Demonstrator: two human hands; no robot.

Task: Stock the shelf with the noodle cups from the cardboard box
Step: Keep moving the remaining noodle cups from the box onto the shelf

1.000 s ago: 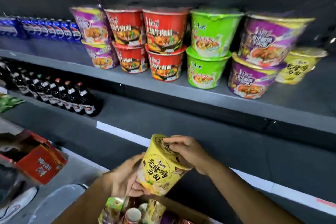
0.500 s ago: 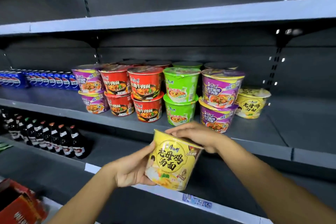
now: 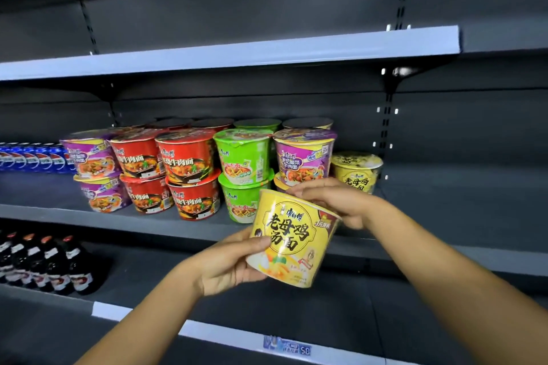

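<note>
Dark shop shelves with pale front edges. On the middle shelf (image 3: 148, 224): purple, red and green noodle cups stacked two high, plus one yellow cup (image 3: 357, 170) at the right end. Dark bottles (image 3: 56, 267) below, blue cans (image 3: 32, 158) far left. In front of the shelf, up in the air, tilted: a yellow noodle cup (image 3: 292, 238). Left hand (image 3: 234, 264) curled round its bottom side. Right hand (image 3: 335, 201) curled over its top rim.

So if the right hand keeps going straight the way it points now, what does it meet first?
Probably the lower purple cup: the right hand, gripping the held yellow cup's rim, points left and toward the shelf. Depth is unclear, so it might pass in front.
</note>
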